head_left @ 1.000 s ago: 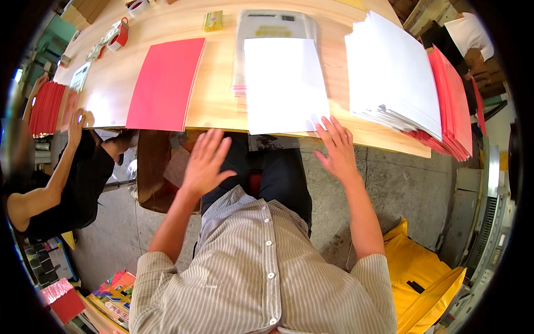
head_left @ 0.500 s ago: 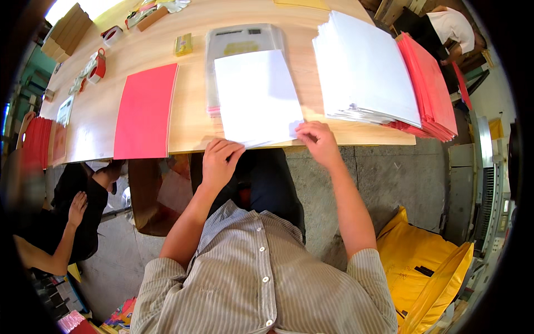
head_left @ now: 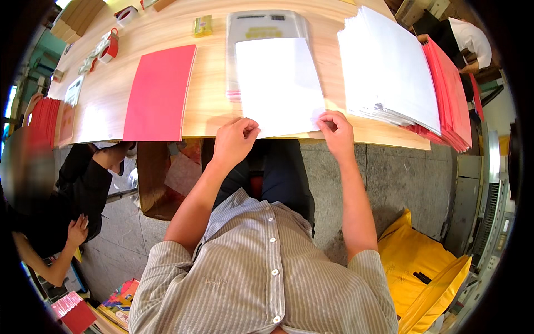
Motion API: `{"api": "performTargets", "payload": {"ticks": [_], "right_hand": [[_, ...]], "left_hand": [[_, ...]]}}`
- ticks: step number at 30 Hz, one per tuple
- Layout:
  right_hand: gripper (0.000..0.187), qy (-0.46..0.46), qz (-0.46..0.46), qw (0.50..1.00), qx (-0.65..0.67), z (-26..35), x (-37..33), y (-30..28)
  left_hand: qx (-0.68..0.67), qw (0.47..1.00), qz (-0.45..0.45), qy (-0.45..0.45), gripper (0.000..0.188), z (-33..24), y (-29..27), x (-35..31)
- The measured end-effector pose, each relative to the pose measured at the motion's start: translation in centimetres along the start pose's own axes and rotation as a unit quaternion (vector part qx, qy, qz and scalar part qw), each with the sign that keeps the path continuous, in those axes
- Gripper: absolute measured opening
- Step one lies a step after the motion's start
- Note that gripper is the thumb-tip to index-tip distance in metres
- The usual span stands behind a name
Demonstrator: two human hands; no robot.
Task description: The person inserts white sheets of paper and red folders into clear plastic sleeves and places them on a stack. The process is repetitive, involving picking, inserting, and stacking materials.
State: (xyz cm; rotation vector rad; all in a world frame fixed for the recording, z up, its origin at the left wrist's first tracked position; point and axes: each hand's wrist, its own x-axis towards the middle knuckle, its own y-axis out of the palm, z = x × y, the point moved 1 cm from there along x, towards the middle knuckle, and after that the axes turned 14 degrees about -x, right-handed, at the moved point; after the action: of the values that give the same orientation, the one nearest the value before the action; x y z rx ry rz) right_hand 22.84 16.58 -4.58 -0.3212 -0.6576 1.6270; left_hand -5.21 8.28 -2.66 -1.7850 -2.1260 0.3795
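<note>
A white sheet of paper [head_left: 278,89] lies at the table's near edge, partly over a stack of clear plastic sleeves [head_left: 236,28]. My left hand [head_left: 235,142] pinches its near left corner between thumb and fingers. At the near right corner my right hand [head_left: 338,133] is closed in a pinch on the same sheet. Whether the paper is one layer or several cannot be made out. To the left of it is a flat stack of red sheets [head_left: 158,94]. A tall pile of white envelope-like pieces [head_left: 384,72] stands on the right, beside red ones [head_left: 449,100].
Tape dispensers [head_left: 108,49] and a small yellow packet [head_left: 202,25] are farther back on the wooden table [head_left: 214,67]. A cardboard box [head_left: 153,178] stands under the edge. Co-workers are at left [head_left: 78,195] and far right [head_left: 473,42]. A yellow bag [head_left: 417,273] lies lower right.
The whole view has shifted, moving the table's things to the right and slightly up in the picture. Both hands stay at the paper's near corners, the right one's fingers more curled.
</note>
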Motion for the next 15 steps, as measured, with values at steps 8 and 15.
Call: {"api": "performTargets", "payload": {"ticks": [8,15], "right_hand": [[0.012,0.006,-0.070,0.994,-0.085,0.1,0.2,0.5],[0.018,-0.186,-0.184,0.928,-0.267,3.2,-0.9,0.9]], "left_hand": [[0.023,0.998,0.049,-0.025,0.021,-0.4,-0.7,0.6],[0.220,0.947,0.016,0.233,0.036,0.2,-0.1,-1.4]]}}
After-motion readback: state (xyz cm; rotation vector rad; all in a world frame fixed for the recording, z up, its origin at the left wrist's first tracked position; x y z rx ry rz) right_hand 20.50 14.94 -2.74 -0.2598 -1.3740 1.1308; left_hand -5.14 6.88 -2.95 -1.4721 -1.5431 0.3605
